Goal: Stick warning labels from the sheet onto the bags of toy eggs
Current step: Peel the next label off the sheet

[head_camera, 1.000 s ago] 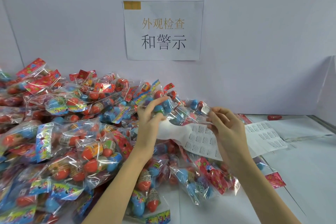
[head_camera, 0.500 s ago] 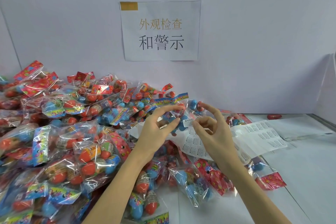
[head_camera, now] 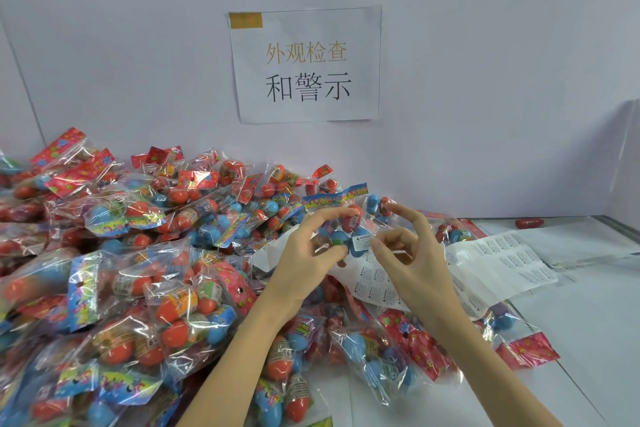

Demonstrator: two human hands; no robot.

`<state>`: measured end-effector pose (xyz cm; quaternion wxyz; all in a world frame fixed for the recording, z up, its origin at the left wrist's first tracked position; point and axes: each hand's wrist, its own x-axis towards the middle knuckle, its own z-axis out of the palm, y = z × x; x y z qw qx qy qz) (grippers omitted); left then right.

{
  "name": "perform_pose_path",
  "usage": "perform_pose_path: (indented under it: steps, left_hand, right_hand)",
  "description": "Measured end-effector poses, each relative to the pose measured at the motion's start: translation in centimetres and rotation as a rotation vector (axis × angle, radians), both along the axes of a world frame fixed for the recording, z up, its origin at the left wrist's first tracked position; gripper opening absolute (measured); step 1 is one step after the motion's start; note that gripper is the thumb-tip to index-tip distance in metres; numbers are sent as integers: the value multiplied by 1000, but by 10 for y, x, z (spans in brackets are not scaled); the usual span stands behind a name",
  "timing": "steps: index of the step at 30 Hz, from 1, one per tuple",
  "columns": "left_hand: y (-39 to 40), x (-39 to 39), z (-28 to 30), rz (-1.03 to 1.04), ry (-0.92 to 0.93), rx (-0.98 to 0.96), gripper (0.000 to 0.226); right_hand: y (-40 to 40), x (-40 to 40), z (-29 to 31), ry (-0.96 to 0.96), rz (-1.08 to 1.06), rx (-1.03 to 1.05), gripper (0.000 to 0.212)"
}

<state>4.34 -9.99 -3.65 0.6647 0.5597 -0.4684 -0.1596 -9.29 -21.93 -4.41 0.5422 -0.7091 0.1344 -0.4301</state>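
Holding a clear bag of toy eggs (head_camera: 349, 218) above the heap, the left hand (head_camera: 308, 253) pinched it between thumb and fingers. A white warning label (head_camera: 362, 241) lay on the bag's front, with the right hand (head_camera: 412, 260) touching its edge, thumb and forefinger curled together, other fingers raised. A second before, that hand had carried the label higher and to the right, clear of the bag. Under both wrists the label sheet (head_camera: 498, 263) lay draped over the pile of bags (head_camera: 131, 253) on the white table (head_camera: 588, 340).
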Motion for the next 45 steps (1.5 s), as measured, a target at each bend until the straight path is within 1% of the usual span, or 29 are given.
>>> perform_pose_path:
  steps: [2, 4, 10, 13, 16, 19, 22, 24, 28, 31, 35, 38, 40, 41, 42, 43, 44, 45]
  left_hand:
    - [0, 0, 2, -3, 20, -11, 43]
    - [1, -1, 2, 3, 18, -18, 37]
    - [0, -2, 3, 79, -49, -29, 37]
    - [-1, -2, 2, 115, -69, -29, 36]
    - [-1, -1, 2, 118, -83, -19, 36]
    - [0, -3, 3, 77, -67, -40, 37]
    - [1, -4, 3, 7, -49, -53, 37]
    - [1, -4, 3, -15, -45, -50, 37]
    - [2, -5, 5, -55, 9, -83, 36]
    - [2, -4, 5, -53, 2, -88, 37]
    - [2, -3, 3, -51, -5, -76, 36]
    - [1, -3, 3, -57, -1, -73, 35]
    - [-2, -5, 2, 24, -95, -62, 37]
    - [-3, -5, -1, 116, -188, -43, 38]
    - [-4, -5, -2, 208, -277, -20, 37]
    - [-4, -5, -2, 269, -321, -6, 35]
    - [-4, -5, -1, 279, -314, 8, 34]
    - [-3, -5, 0, 237, -258, 28, 37]
  right_hand:
    - [0, 0, 0, 6, 1, -5, 49]
    - [-1, 0, 0, 11, -2, -6, 49]
    - [-1, 3, -3, 39, -14, -36, 50]
    - [-1, 3, -6, 83, -106, -128, 51]
    - [-1, 4, -6, 102, -171, -181, 43]
    - [-2, 4, -2, 144, -141, -89, 40]
    - [-1, 0, 2, 173, 23, 39, 43]
    - [-2, -1, 1, 145, 120, 89, 45]
    - [-2, -2, 1, 68, 174, 157, 48]
    - [1, -1, 3, 59, 222, 214, 48]
    - [0, -3, 3, 91, 235, 144, 42]
    - [-2, -2, 2, 63, 314, 285, 46]
    - [-1, 0, 2, 14, 295, 376, 43]
    - [0, 1, 1, 4, 241, 366, 37]
    - [0, 2, 0, 19, 148, 288, 29]
    - [1, 2, -1, 51, 43, 165, 24]
    - [0, 2, -3, 84, -37, 33, 27]
    - [0, 2, -5, 106, -77, -85, 34]
